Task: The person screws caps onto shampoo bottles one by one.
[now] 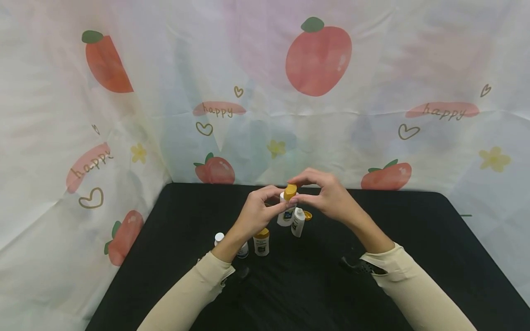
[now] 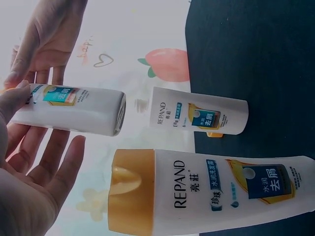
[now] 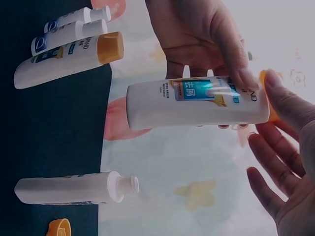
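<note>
Printed cloth [image 1: 256,55] hangs behind the work area, marked with peaches, hearts and the word "happy"; a black table [image 1: 194,202] carries the bottles. Directions follow the head view: raised bottle [image 2: 81,110] at dial centre, far table edge at 12 o'clock.

Left hand [image 1: 258,209], 9 o'clock: thumb and fingers grip the raised bottle near its shoulder, lower fingers spread. Right hand [image 1: 327,193], 2 o'clock: thumb and forefinger pinch the yellow cap [image 1: 290,190] at the bottle's top. Opposed grips presumably share the load — one steadies the body, the other controls the cap. Holding it clear of the table likely gives the fingers room.

Uncapped bottle [image 1: 298,223], 5 o'clock: upright, probably to prevent spillage. Loose cap [image 1: 308,214], 4 o'clock: just beside it, likely its own closure. Capped bottle [image 2: 221,196], 7 o'clock: upright. White-topped bottle [image 3: 61,38] and second white-topped bottle [image 3: 69,19], toward 8 o'clock: side by side.

Labels: the capped and uncapped bottles read "REPAND 亮莊", with "去屑" on a blue panel; the capped one adds "水润洗发露". The raised bottle shows "去屑" — a thumb leaves only "ND" of its brand. White-topped labels: illegible.
</note>
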`<action>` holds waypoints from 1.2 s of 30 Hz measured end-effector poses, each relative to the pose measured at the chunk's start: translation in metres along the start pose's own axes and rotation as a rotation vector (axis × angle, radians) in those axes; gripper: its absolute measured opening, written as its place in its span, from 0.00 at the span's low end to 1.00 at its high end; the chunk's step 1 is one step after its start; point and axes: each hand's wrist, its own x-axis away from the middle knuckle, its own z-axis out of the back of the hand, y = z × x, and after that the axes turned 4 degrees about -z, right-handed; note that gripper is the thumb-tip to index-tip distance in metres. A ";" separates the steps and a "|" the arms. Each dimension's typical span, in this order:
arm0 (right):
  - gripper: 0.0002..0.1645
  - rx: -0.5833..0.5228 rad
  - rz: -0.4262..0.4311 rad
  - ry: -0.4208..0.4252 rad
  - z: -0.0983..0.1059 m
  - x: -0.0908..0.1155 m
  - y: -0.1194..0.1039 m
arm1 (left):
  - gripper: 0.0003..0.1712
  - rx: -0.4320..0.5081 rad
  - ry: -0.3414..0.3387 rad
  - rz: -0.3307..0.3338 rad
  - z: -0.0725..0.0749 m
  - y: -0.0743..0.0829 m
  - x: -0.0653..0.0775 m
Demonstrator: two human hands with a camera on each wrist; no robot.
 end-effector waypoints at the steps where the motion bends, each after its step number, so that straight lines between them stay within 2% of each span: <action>1: 0.23 0.002 0.003 0.000 0.000 0.000 0.000 | 0.14 -0.001 0.000 0.000 0.000 0.000 0.000; 15: 0.17 0.017 -0.015 0.028 0.003 0.004 -0.004 | 0.13 0.010 0.026 -0.023 0.000 -0.002 0.001; 26: 0.13 0.092 -0.056 0.071 -0.003 -0.001 -0.008 | 0.15 -0.015 0.076 -0.047 -0.003 -0.002 0.000; 32: 0.13 0.080 -0.113 0.065 -0.005 0.000 -0.011 | 0.15 -0.017 0.090 -0.045 -0.005 -0.001 0.000; 36: 0.14 0.018 -0.129 0.036 -0.002 0.000 -0.010 | 0.14 -0.012 0.068 -0.038 -0.005 0.000 0.000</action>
